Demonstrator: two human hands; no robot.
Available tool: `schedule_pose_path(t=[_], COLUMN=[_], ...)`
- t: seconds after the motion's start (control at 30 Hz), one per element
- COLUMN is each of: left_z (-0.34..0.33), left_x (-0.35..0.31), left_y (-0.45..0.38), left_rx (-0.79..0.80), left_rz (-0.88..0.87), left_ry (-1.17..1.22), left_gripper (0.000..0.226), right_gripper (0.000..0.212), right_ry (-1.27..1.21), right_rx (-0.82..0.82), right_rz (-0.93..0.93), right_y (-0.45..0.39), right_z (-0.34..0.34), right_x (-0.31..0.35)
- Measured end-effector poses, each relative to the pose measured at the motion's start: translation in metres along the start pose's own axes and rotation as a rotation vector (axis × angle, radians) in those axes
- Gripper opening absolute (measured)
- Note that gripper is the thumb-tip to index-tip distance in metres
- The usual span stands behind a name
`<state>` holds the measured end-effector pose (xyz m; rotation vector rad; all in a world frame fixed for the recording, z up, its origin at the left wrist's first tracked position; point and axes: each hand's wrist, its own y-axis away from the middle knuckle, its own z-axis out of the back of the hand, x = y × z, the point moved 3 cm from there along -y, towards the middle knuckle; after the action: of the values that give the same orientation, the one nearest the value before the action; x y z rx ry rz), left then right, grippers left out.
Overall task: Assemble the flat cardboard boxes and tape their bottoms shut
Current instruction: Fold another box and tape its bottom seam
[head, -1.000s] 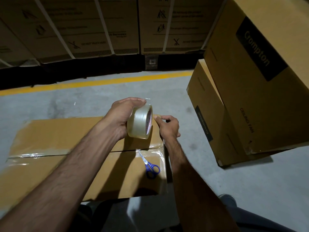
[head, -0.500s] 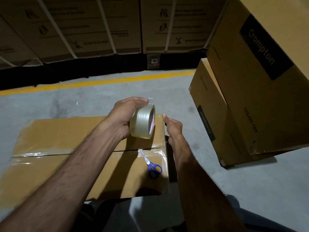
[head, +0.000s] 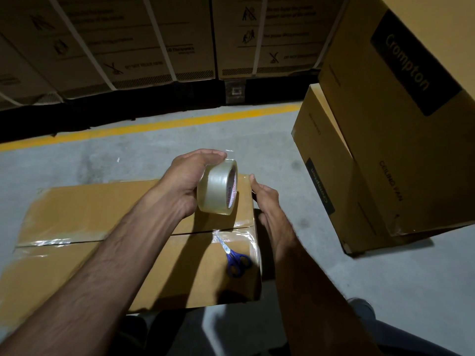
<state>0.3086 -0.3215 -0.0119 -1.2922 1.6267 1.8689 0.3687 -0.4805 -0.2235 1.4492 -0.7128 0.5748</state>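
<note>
A brown cardboard box (head: 84, 214) lies on the floor in front of me, its two bottom flaps meeting in a seam covered with clear tape. My left hand (head: 185, 183) grips a roll of clear tape (head: 217, 191) above the box's far right corner. My right hand (head: 264, 199) presses flat against the box's right end, fingers together along the edge, with nothing held in it. Blue-handled scissors (head: 235, 258) lie on the near flap close to the right edge, blades pointing at the seam.
Two stacked Crompton ceiling-fan boxes (head: 385, 140) stand close on the right. A row of strapped cartons (head: 154, 39) lines the back, behind a yellow floor line (head: 154, 127). Grey concrete floor lies between. My shoe (head: 359, 307) shows at lower right.
The right hand let go of the tape end at the box's top edge and slid onto the box's right side. The left hand lifted the roll slightly.
</note>
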Motion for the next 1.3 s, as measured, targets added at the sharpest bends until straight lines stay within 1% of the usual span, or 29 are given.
schedule_pose_path(t=[0.13,0.2,0.23,0.3,0.37,0.4,0.43,0.47,0.53,0.67,0.83,1.0,1.13,1.23,1.3], left_z=[0.001,0.001,0.001,0.002,0.003,0.003,0.003,0.003,0.002,0.003,0.005,0.007,0.004,0.002,0.001], left_x=[0.001,0.001,0.001,0.001,0.001,0.001,0.002,0.002,0.003,0.004,0.0,-0.003,-0.004,-0.003,-0.003], left_y=[-0.004,-0.005,-0.005,-0.005,-0.005,-0.004,-0.004,-0.003,-0.002,-0.002,0.0,0.004,0.008,0.012,0.013], left_rx=[0.002,0.001,0.0,-0.007,-0.01,-0.012,-0.014,-0.014,-0.01,-0.01,-0.015,-0.02,-0.017,-0.007,-0.004], left_rz=[-0.005,-0.007,-0.008,-0.015,-0.016,-0.015,-0.015,-0.017,-0.022,-0.022,-0.025,-0.026,-0.026,-0.027,-0.026], left_ry=[-0.009,-0.011,-0.012,-0.019,-0.023,-0.024,-0.024,-0.025,-0.028,-0.034,-0.046,-0.051,-0.056,-0.077,-0.087], left_gripper=[0.011,0.01,0.009,0.009,0.008,0.007,0.006,0.005,0.005,0.005,0.005,0.002,0.004,0.004,0.004], right_gripper=[0.051,0.042,0.032,0.012,0.006,0.008,0.016,0.024,0.033,0.037,0.022,0.029,0.03,0.025,0.019], right_ry=[-0.035,-0.044,-0.037,0.041,0.176,0.207,0.233,0.253,0.308,0.35,0.398,0.446,0.509,0.508,0.483], right_rx=[0.026,0.033,0.015,-0.09,-0.247,-0.288,-0.293,-0.271,-0.239,-0.285,-0.335,-0.348,-0.379,-0.388,-0.429], right_rz=[-0.049,-0.044,-0.01,0.085,0.229,0.297,0.355,0.405,0.459,0.406,0.451,0.426,0.408,0.366,0.389], right_y=[-0.002,0.001,0.004,0.012,0.023,0.032,0.039,0.046,0.056,0.066,0.097,0.124,0.147,0.168,0.183], right_z=[0.006,0.011,0.015,0.02,0.021,0.018,0.012,0.005,-0.008,-0.01,0.007,0.021,0.034,0.043,0.049], right_x=[-0.016,-0.018,-0.016,-0.011,-0.005,0.0,0.003,0.004,0.005,-0.006,-0.025,-0.054,-0.074,-0.091,-0.102])
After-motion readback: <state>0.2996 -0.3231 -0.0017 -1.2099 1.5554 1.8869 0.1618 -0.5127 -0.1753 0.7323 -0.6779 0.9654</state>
